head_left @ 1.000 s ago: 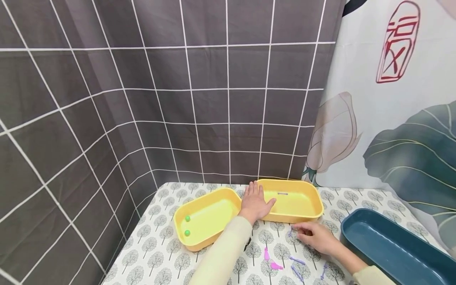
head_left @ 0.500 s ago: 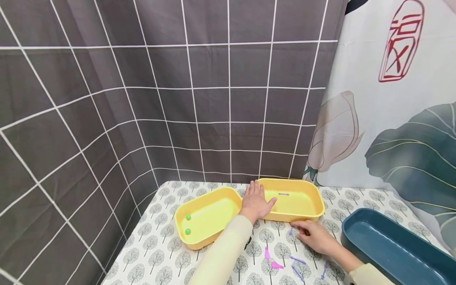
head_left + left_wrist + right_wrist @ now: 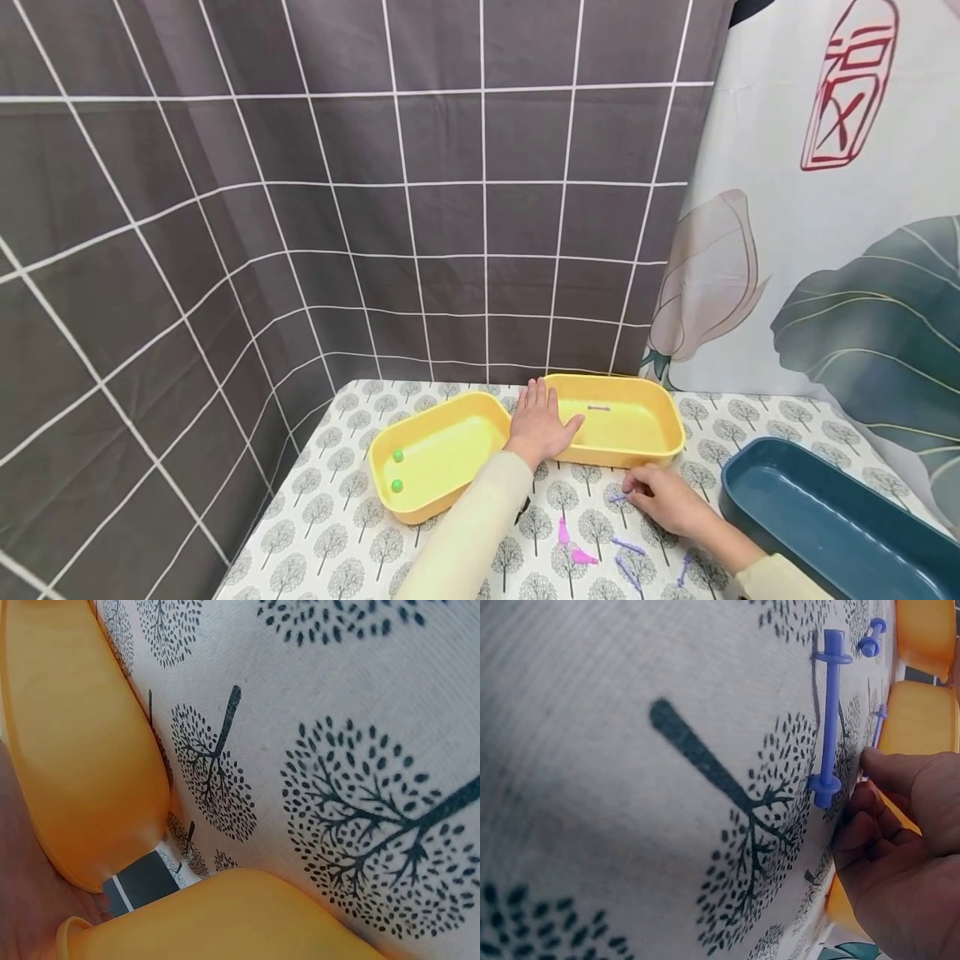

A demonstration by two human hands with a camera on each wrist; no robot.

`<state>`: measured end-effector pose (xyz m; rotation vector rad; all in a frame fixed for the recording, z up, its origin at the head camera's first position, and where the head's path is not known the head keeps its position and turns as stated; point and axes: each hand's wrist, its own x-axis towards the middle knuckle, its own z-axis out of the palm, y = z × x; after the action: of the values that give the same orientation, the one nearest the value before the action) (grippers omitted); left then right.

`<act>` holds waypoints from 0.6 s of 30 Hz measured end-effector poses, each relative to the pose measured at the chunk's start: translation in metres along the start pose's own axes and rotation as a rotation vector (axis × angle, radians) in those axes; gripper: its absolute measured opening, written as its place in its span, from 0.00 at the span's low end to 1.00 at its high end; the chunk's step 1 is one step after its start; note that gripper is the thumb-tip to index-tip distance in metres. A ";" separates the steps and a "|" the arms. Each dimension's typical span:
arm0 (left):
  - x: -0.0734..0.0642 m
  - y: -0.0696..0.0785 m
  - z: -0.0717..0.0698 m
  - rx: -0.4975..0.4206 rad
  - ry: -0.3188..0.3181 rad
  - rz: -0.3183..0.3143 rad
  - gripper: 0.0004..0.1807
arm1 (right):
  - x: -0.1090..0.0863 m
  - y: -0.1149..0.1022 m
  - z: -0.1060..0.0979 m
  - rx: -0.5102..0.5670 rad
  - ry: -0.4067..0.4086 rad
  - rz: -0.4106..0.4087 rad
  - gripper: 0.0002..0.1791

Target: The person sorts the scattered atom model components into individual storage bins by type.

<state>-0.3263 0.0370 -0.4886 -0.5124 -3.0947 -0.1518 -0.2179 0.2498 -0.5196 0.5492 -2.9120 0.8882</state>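
Note:
My left hand (image 3: pixel 542 423) rests with straight fingers over the left rim of the right yellow tray (image 3: pixel 651 417), beside the left yellow tray (image 3: pixel 431 454). Just in front of the right tray, my right hand (image 3: pixel 662 498) pinches a small purple rod (image 3: pixel 617 497) between thumb and fingers, close over the cloth. In the right wrist view that rod (image 3: pixel 879 729) shows a disc near its end, past the thumb tip. Nearer lies another purple rod (image 3: pixel 829 724) with a disc near each end. Inside the right tray lies one more thin purple rod (image 3: pixel 598 407).
Two green balls (image 3: pixel 397 471) sit in the left tray. Pink pieces (image 3: pixel 564 532) and several purple rods (image 3: pixel 628 546) lie on the tree-print cloth (image 3: pixel 330 500). A dark blue tub (image 3: pixel 825 508) stands at the right. A grey gridded curtain (image 3: pixel 450 208) hangs behind.
The purple rod at my right fingertips has turned from steep to nearly level in the head view. My right fingertips have shifted slightly right; the left hand stays on the tray.

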 end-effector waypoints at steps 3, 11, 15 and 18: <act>0.002 0.000 0.002 -0.005 -0.005 0.003 0.45 | -0.001 0.000 -0.001 -0.010 -0.012 0.020 0.09; 0.003 0.000 0.004 -0.024 -0.005 -0.007 0.45 | -0.008 -0.002 -0.004 0.009 -0.030 -0.014 0.10; 0.002 -0.001 0.003 -0.021 0.001 -0.001 0.45 | -0.010 -0.004 -0.009 0.038 -0.044 -0.009 0.09; 0.002 -0.001 0.002 -0.015 0.005 0.000 0.45 | -0.011 -0.005 -0.012 0.049 -0.044 -0.005 0.08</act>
<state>-0.3281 0.0371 -0.4909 -0.5118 -3.0908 -0.1764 -0.2062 0.2559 -0.5088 0.5869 -2.9330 0.9617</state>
